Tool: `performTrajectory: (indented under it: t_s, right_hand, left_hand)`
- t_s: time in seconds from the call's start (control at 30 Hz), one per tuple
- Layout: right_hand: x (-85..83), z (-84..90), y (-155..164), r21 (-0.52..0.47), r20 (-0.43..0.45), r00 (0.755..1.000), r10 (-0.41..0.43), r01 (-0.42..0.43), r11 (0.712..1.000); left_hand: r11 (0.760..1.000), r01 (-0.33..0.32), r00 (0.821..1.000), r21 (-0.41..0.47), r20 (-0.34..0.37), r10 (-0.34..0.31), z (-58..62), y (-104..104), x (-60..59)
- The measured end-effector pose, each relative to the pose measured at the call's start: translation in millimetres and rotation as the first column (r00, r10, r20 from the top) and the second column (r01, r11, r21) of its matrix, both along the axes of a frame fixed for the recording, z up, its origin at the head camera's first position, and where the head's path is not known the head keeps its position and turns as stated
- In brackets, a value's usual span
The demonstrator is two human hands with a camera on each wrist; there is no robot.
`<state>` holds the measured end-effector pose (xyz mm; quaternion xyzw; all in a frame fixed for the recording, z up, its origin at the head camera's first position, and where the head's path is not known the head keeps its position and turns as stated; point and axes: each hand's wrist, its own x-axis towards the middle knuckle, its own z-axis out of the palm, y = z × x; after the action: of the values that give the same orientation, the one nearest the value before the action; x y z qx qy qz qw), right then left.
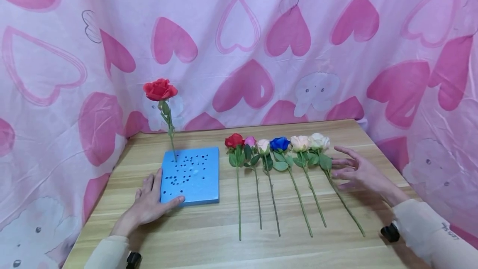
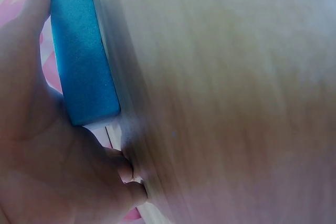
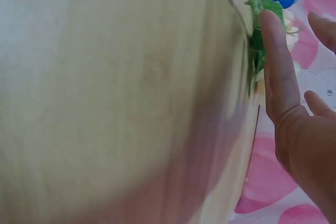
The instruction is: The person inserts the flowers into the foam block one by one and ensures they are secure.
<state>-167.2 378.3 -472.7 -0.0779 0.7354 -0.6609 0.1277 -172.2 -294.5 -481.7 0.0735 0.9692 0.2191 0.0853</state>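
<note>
blue block (image 1: 203, 194), pierced by many small holes, is noted left of centre in the head view, set flat on the wood-grain counter (image 1: 209, 240). one upright red rose (image 1: 160, 90) is held by its stem in a hole near the block's upper left corner. the block's lower left corner is bracketed by the left hand (image 1: 151, 202): thumb and fingers spread apart, thumb laid along the front edge, fingers against the left side.

six roses are laid in a row from centre to right, blooms up-frame, stems toward the bottom: lying red rose (image 1: 234, 140), magenta rose (image 1: 250, 141), pale pink rose (image 1: 263, 145), blue rose (image 1: 280, 144), peach rose (image 1: 300, 143), white rose (image 1: 319, 141). the right hand (image 1: 360, 175) is seen at right, fingers spread, nothing gripped, just beside the white rose's leaves; contact cannot be told. the upper frame is filled by pink heart-printed cloth (image 1: 201, 86).
</note>
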Motion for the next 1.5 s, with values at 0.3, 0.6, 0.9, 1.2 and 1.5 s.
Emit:
performTrajectory:
  t_s: [0.3, 0.6, 0.9, 1.2, 1.5]
  right_hand:
    - [1.2, -7.3, -7.1, 0.076, 0.033, 0.999, -0.031, 0.028, 0.997]
    - [-0.5, -17.1, -12.8, 0.219, 0.007, 1.0, -0.022, 0.02, 0.976]
    - [-0.5, -22.2, -10.8, 0.192, 0.023, 1.0, -0.014, 0.009, 0.981]
    - [-3.1, -21.8, -6.5, 0.124, 0.097, 0.995, -0.006, -0.006, 0.992]
    - [-3.7, -16.1, -9.8, 0.132, 0.141, 0.99, -0.011, -0.008, 0.991]
  left_hand:
    - [1.0, -0.003, 1.0, -0.003, 0.017, 0.003, 1.8, 1.6, -1.0]
    - [1.0, -0.008, 0.999, -0.005, 0.036, 0.009, 1.2, 0.6, 0.4]
    - [1.0, -0.009, 1.0, 0.001, 0.026, 0.009, 0.0, 1.9, 0.8]
    - [1.0, -0.015, 0.999, 0.011, 0.044, 0.014, 0.4, 2.3, -0.5]
    - [1.0, -0.021, 0.999, 0.016, 0.041, 0.02, 0.8, 1.8, 0.7]
